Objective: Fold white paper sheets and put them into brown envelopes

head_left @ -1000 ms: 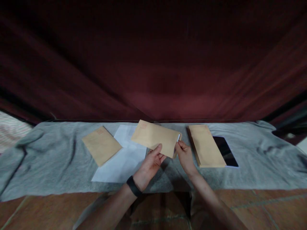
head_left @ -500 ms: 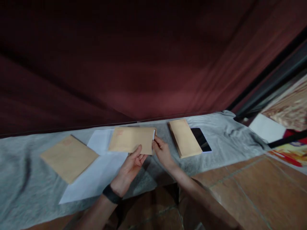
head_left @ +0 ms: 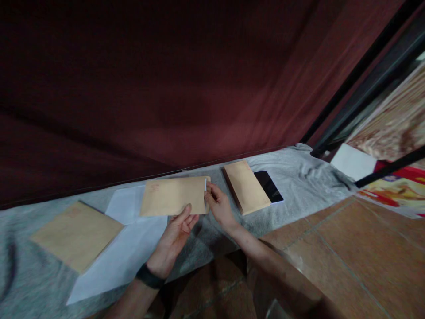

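A brown envelope is held level above the cloth, with faint red print at its left end. My left hand is closed on its lower edge, thumb on the front and fingers beneath. At the envelope's right end, a narrow white edge of paper shows in the opening. My right hand is closed there, with fingertips pinching at the paper's edge, partly hidden. White paper sheets lie below and left of the envelope. Another brown envelope rests partly over those sheets.
To the right, a stack of brown envelopes partly covers a dark-screened phone. Everything lies on a grey cloth against a dark red curtain. Black bars and a colourful printed box stand at the far right, beside the tiled floor.
Less of the white paper shows at the envelope's right end, and my right fingers sit closer in to the opening. The whole view has shifted slightly and tilted.
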Action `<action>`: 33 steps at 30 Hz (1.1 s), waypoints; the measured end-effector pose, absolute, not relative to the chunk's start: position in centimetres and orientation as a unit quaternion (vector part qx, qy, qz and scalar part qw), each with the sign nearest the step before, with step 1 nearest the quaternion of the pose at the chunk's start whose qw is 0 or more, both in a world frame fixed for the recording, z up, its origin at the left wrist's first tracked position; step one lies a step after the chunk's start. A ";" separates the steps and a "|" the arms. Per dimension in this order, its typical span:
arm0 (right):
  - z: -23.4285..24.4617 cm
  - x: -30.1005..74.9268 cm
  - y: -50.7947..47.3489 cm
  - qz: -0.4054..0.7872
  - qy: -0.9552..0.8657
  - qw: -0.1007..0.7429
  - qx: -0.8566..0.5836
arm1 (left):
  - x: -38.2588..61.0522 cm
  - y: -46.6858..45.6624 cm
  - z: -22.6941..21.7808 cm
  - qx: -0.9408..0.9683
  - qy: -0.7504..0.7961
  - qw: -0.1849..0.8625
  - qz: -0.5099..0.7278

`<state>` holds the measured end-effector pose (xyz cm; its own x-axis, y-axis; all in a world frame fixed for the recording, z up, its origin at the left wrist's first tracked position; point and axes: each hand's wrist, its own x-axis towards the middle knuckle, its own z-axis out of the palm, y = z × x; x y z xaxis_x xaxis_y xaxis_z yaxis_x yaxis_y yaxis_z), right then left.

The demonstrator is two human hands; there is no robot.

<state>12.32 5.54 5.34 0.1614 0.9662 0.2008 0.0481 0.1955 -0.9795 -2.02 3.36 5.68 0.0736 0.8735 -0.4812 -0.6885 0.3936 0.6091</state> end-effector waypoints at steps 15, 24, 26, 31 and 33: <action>4.7 12.6 6.0 0.385 -0.483 0.599 -0.510 | -1.7 3.2 5.9 0.099 0.462 0.719 0.511; 4.6 12.7 6.3 0.383 -0.463 0.577 -0.553 | -1.8 3.4 5.4 0.107 0.477 0.709 0.507; 4.4 12.6 6.5 0.394 -0.455 0.580 -0.549 | -1.6 3.4 5.6 0.110 0.479 0.708 0.507; 4.5 12.5 6.7 0.420 -0.452 0.594 -0.516 | -1.6 3.3 5.6 0.125 0.478 0.710 0.502; 4.7 12.5 6.6 0.417 -0.452 0.596 -0.516 | -1.7 3.3 5.5 0.127 0.478 0.710 0.501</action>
<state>12.52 6.59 4.72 0.2430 0.9639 0.1085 -0.0292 0.1190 -0.9925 -1.73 3.33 5.51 0.0411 0.8326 -0.5524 -0.5899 0.4665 0.6592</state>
